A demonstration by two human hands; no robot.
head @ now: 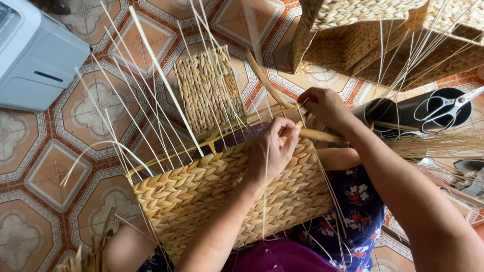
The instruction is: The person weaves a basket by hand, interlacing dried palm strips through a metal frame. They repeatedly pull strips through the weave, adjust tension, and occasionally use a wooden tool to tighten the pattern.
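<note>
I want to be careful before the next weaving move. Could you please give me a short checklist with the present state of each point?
1. Left hand rests on the basket at its top edge: ok.
2. Right hand pinches the thick strand: ok.
3. Strand free of tangles with the thin stakes: cannot tell.
4. Basket steady on the lap: ok.
5. Scissors nearby, in a black container: ok.
6. Yellow frame undamaged: cannot tell.

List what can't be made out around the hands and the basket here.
- Head view: left hand covers the basket rim and the strand end, so its grip is unclear.
- Right hand: fingertips curl under, hiding what they pinch.
- Basket's near side: cut off by the arm and the bottom edge.
- Scissors: blades blurred by loose fibres.
</note>
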